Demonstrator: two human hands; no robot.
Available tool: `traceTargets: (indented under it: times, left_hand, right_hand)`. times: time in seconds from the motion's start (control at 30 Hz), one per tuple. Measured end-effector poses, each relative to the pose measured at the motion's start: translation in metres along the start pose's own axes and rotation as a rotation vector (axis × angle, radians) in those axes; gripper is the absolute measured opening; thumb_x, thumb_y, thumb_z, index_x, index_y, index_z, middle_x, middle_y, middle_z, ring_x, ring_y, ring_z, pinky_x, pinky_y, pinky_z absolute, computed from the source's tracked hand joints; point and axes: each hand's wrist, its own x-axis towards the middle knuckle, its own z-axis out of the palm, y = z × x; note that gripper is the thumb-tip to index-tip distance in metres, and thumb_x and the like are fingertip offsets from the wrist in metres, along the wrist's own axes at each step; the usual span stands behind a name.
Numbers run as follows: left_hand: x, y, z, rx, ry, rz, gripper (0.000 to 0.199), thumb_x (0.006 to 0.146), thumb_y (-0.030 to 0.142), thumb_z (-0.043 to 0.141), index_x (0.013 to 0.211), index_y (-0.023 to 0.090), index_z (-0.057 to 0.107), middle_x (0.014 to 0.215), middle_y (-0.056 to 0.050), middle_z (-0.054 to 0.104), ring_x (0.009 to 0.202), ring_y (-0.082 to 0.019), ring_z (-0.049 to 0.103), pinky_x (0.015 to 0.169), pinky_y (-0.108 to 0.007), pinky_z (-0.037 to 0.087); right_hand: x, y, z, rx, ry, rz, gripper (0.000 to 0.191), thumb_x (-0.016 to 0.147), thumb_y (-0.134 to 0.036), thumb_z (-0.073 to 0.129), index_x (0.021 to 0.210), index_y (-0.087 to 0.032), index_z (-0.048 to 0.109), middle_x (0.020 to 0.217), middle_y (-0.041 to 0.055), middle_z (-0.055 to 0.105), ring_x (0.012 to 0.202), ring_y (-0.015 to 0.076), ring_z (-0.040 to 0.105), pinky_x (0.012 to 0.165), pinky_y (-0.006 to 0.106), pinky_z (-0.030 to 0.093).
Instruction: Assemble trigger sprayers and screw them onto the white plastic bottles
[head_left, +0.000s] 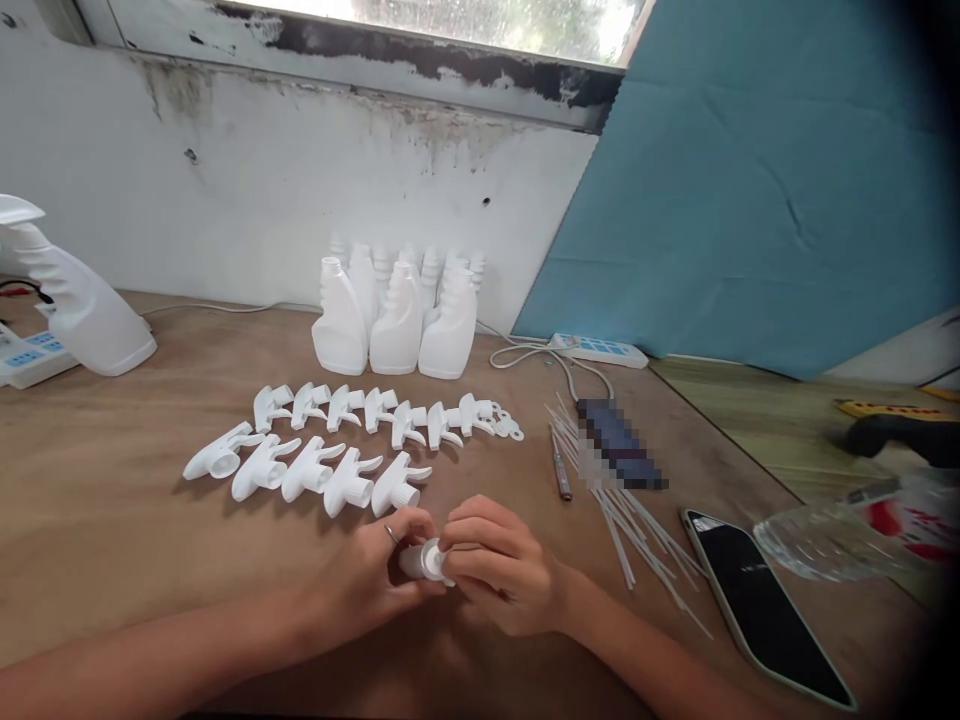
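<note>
Both hands [514, 575] in a pinch on a white spray head [424, 561], mostly out of sight behind fingers [480, 567]

tabletop trigger heads [304, 478]: 12 | front-row white bottles [396, 338]: 3 | assembled sprayer [88, 312]: 1 | power strips [604, 350]: 2

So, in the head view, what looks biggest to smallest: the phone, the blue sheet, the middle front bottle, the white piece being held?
1. Blue sheet
2. Phone, though it lies nearer than the bottle
3. Middle front bottle
4. White piece, partly hidden by the left hand and right hand
</note>
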Motion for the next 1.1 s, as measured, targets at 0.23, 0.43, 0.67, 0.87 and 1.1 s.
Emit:
traceTargets:
  times: [0.23,0.43,0.67,0.87,1.1]
  left_hand:
    - [0.0,-0.008,-0.002,0.149,0.036,0.154,0.018,0.082,0.027,0.07,0.095,0.021,0.059,0.084,0.002,0.064,0.075,-0.013,0.06,0.069,-0.024,0.049]
    - [0.006,-0.008,-0.008,0.301,0.051,0.484,0.011,0.092,0.027,0.058,0.1,0.021,0.064,0.097,-0.003,0.07,0.087,-0.015,0.065,0.08,-0.026,0.051]
    - [0.009,-0.003,-0.012,0.349,0.06,0.594,0.012,0.094,0.023,0.053,0.097,0.02,0.064,0.091,-0.004,0.072,0.079,-0.014,0.067,0.072,-0.025,0.051]
    - [0.009,-0.003,-0.014,0.335,0.056,0.613,0.01,0.091,0.019,0.058,0.1,0.02,0.063,0.092,-0.004,0.072,0.078,-0.014,0.066,0.071,-0.025,0.049]
    - [0.01,-0.005,-0.01,0.333,0.102,0.653,0.009,0.089,0.02,0.062,0.098,0.02,0.063,0.089,-0.002,0.072,0.074,-0.013,0.064,0.068,-0.024,0.049]
  right_hand:
    - [-0.001,0.003,-0.002,-0.005,-0.087,0.021,0.024,0.079,-0.007,0.052,0.1,-0.017,0.058,0.092,0.0109,0.066,0.086,0.0215,0.06,0.073,0.038,0.051]
    - [-0.006,0.006,-0.002,-0.076,-0.152,0.039,0.023,0.084,-0.013,0.055,0.105,-0.019,0.06,0.095,0.0103,0.065,0.091,0.0216,0.059,0.078,0.039,0.051]
    - [-0.011,0.008,0.004,-0.189,-0.136,-0.013,0.015,0.087,-0.018,0.059,0.102,-0.018,0.061,0.095,0.0104,0.066,0.092,0.0221,0.059,0.075,0.038,0.053]
    - [-0.014,0.011,0.008,-0.027,-0.104,-0.006,0.016,0.09,-0.012,0.052,0.103,-0.015,0.06,0.094,0.0114,0.064,0.089,0.0193,0.058,0.075,0.035,0.055]
    - [-0.014,0.009,0.01,-0.028,-0.063,-0.024,0.019,0.09,-0.011,0.051,0.107,-0.015,0.06,0.097,0.0113,0.064,0.087,0.0195,0.058,0.075,0.035,0.055]
